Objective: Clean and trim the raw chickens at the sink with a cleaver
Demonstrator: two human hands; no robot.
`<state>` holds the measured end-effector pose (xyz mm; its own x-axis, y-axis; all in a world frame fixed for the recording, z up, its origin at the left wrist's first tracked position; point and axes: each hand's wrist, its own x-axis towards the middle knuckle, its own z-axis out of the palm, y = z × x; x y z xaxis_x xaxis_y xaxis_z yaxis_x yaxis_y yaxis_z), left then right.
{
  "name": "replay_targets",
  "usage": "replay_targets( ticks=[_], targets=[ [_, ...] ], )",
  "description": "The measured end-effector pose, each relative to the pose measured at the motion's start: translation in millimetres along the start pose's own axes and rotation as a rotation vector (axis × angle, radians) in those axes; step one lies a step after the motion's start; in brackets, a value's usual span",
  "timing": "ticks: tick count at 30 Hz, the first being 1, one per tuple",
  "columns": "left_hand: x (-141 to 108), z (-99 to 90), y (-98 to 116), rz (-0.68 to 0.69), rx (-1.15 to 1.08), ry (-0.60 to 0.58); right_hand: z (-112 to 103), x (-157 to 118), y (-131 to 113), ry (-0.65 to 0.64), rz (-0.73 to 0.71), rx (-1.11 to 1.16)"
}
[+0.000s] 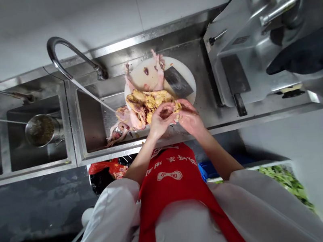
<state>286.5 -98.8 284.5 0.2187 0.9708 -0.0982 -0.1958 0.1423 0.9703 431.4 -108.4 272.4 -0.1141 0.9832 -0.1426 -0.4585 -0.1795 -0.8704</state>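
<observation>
An opened bird carcass (149, 102) with yellow fat showing lies over the left and front part of a round white cutting board (183, 68), its feet pointing to the back. At the board's front edge my left hand (163, 118) and my right hand (190, 117) meet, with fingers curled around a small yellowish piece (178, 108). A dark cleaver blade (178, 81) rests flat on the board behind my right hand. A small dark red piece (146, 71) sits near the back of the board. The carcass's head end hangs into the sink at the left.
A curved faucet (72, 49) runs water toward the carcass. A metal pot (40, 130) stands in the left basin. Another cleaver (236, 78) lies on the steel at the right, near a dark glove (306, 51). Greens (284, 181) fill a crate below right.
</observation>
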Motion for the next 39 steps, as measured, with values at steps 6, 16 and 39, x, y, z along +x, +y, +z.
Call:
replay_targets(
  ticks=[6, 16, 39],
  targets=[
    [-0.9, 0.2, -10.5, -0.031, 0.050, -0.077, 19.7, -8.5, -9.1, 0.137, -0.062, 0.048],
    [8.9, -3.8, 0.7, -0.094, 0.059, -0.368, -18.5, -3.3, -38.8, -0.047, -0.103, -0.540],
    [16.6, 37.2, -44.9, -0.265, -0.062, 0.228, -122.7, 38.3, 8.9, -0.146, 0.126, -1.431]
  ],
)
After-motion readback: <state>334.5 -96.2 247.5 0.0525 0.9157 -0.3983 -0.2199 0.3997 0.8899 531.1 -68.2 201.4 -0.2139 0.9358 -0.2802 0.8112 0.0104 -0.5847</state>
